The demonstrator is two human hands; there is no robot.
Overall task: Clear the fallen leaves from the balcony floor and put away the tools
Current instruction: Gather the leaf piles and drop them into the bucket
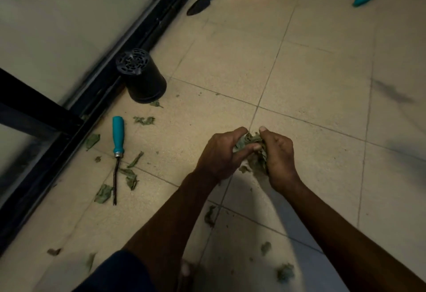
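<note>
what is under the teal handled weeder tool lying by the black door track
Its dark shaft lies across dried leaves on the tiled floor; one leaf sits beside the tip. Under the teal handle only bare tile shows. Whatever is directly beneath the shaft is covered.

No legible text, label, brand, number or sign appears on any surface shown.
</note>
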